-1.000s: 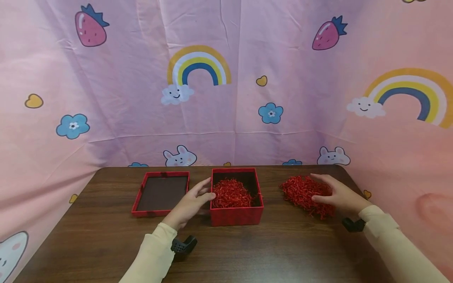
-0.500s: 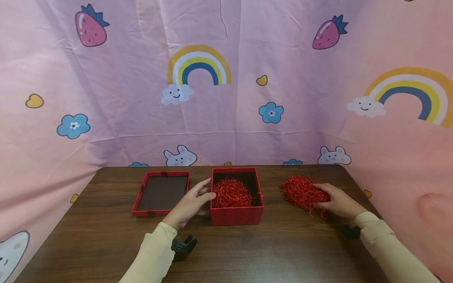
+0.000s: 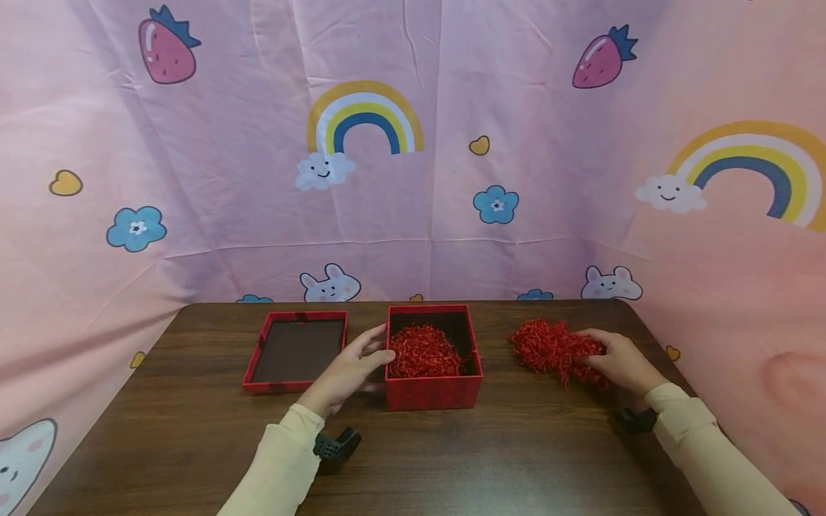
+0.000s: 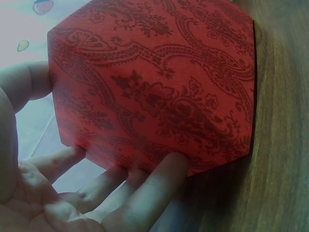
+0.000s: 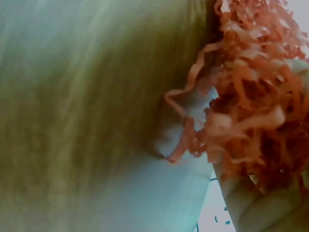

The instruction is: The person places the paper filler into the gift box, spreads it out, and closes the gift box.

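Pinching outlying shred (image 3: pixel 543 345) with your right hand (image 3: pixel 622 363), left hand (image 3: pixel 345 370) spread against the part-filled box (image 3: pixel 434 393), you seem midway, lid (image 3: pixel 298 352) still off.

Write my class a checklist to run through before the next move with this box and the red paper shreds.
1. Box upright and uncovered: ok.
2. Left hand steadying the box's left side: ok.
3. Lid out of the way, left of the box: ok.
4. Right hand holding loose shreds securely: cannot tell; it grips some.
5. Room in the box, likely their next stop: ok; dark interior shows at the back.
6. Strands all within the rim: not ok; some overhang on the right.
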The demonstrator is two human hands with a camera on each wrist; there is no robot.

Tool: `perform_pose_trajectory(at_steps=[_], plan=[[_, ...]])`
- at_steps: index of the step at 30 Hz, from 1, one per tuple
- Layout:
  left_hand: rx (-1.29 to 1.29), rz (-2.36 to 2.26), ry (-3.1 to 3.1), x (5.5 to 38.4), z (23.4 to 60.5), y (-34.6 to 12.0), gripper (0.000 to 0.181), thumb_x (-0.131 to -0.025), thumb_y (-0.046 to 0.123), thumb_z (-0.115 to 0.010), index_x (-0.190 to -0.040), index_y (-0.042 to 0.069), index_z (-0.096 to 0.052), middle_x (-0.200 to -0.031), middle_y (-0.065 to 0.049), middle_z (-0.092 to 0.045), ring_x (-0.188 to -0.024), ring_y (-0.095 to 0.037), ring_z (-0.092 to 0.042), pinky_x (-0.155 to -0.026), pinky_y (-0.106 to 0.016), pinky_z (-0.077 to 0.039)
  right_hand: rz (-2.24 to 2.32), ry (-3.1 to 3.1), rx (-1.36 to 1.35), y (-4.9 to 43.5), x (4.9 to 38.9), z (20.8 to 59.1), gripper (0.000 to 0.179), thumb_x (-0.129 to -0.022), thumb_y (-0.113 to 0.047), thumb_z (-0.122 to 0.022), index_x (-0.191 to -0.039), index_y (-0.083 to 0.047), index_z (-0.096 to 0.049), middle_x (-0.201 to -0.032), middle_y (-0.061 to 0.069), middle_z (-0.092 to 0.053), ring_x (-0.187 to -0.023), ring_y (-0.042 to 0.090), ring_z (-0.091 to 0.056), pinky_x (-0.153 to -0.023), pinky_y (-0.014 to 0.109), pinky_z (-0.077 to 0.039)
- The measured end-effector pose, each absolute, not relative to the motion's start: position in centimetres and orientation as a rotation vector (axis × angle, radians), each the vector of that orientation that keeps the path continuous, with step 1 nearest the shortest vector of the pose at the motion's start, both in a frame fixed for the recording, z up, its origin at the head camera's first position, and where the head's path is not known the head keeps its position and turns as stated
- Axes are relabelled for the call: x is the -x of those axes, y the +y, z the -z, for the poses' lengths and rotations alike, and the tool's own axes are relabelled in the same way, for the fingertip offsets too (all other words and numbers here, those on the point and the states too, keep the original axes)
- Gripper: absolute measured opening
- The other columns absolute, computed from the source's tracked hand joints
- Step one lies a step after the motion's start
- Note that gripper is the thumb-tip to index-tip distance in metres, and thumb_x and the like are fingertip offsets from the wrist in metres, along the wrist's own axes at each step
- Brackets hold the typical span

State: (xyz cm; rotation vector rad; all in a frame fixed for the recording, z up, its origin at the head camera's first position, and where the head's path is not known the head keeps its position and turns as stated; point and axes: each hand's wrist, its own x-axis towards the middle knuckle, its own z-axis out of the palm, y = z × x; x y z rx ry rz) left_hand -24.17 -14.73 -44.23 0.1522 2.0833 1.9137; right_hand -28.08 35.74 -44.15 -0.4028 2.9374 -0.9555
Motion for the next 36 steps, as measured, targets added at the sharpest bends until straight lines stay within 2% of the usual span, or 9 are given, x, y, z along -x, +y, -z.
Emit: perform_pose_trajectory(at_steps=[4,11,21,26,31,36], plan=[[-0.154,-1.904,2.094,24.1,44.2,-14.7,0.072,-0.102,0.031,-0.067,-0.163,0.023,-0.030,-0.163,-0.023,-0.032,-0.142,-0.047,-0.043,-0.092,-0.058,-0.057,0.990,2.959,0.398,35.7,28.0,43.6,0.038,-0.098,-0.022,-0.072,-0.133,-0.007,-0.066,-0.128,0.020,-0.069,-0.111,0.035,-0.065,-0.092,0.058,-0.054],[-0.164,-1.891,2.107,24.2,44.2,-14.8,0.073,-0.102,0.032,-0.066,-0.164,0.023,-0.029,-0.163,-0.023,-0.032,-0.143,-0.048,-0.042,-0.094,-0.058,-0.056,1.016,2.975,0.404,35.4,28.0,42.9,0.040,-0.098,-0.020,-0.073,-0.134,-0.004,-0.065,-0.129,0.022,-0.068,-0.100,0.024,-0.063,-0.083,0.042,-0.054],[-0.170,-1.890,2.112,24.2,44.3,-14.8,0.074,-0.101,0.034,-0.068,-0.163,0.023,-0.030,-0.163,-0.024,-0.031,-0.143,-0.048,-0.041,-0.095,-0.059,-0.056,1.070,2.985,0.397,35.3,28.0,42.1,0.038,-0.099,-0.015,-0.070,-0.134,-0.003,-0.064,-0.128,0.023,-0.067,-0.092,0.020,-0.065,-0.077,0.033,-0.055],[-0.169,-1.887,2.116,24.2,44.3,-14.7,0.072,-0.102,0.032,-0.067,-0.163,0.023,-0.030,-0.163,-0.024,-0.032,-0.143,-0.048,-0.042,-0.094,-0.059,-0.056,1.072,3.020,0.422,35.1,28.1,41.6,0.038,-0.099,-0.014,-0.071,-0.134,0.000,-0.063,-0.127,0.025,-0.067,-0.089,0.013,-0.066,-0.077,0.026,-0.054],[-0.175,-1.885,2.128,24.2,44.4,-14.7,0.072,-0.102,0.030,-0.066,-0.164,0.021,-0.029,-0.163,-0.024,-0.032,-0.143,-0.048,-0.041,-0.095,-0.060,-0.055,1.120,2.988,0.410,34.9,28.1,41.0,0.039,-0.099,-0.011,-0.070,-0.135,0.001,-0.062,-0.126,0.026,-0.067,-0.082,0.010,-0.066,-0.071,0.026,-0.055],[-0.177,-1.878,2.141,24.2,44.4,-14.7,0.073,-0.101,0.033,-0.067,-0.163,0.023,-0.030,-0.162,-0.024,-0.033,-0.143,-0.048,-0.041,-0.095,-0.060,-0.055,1.127,2.995,0.394,34.7,28.0,40.3,0.039,-0.100,-0.015,-0.070,-0.135,-0.001,-0.062,-0.129,0.026,-0.065,-0.087,0.012,-0.066,-0.072,0.026,-0.055]])
